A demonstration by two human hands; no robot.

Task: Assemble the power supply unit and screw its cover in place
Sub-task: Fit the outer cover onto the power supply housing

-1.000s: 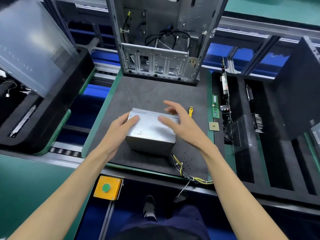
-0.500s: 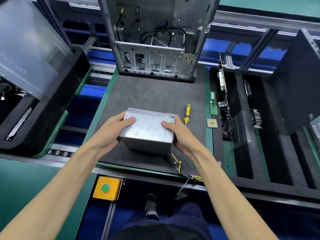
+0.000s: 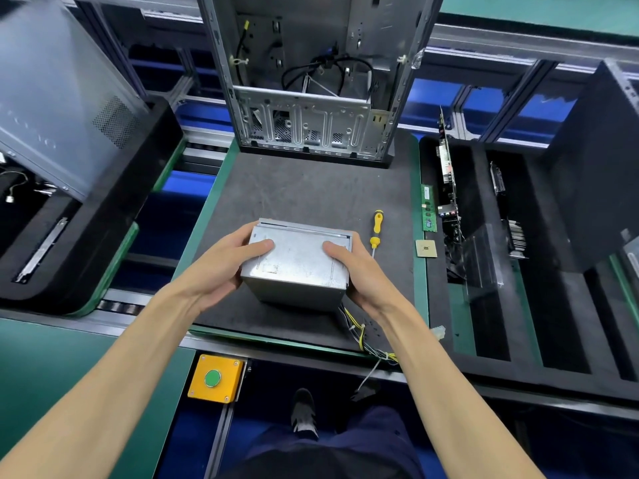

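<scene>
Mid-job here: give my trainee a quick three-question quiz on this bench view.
1. True or false: both hands grip the power supply unit.
2. The yellow-handled screwdriver lies: A) in the right hand B) on the mat right of the unit C) inside the computer case.
3. What does the left hand touch?

Key: 1 true. 2 B. 3 The unit's left side, thumb on its top.
</scene>
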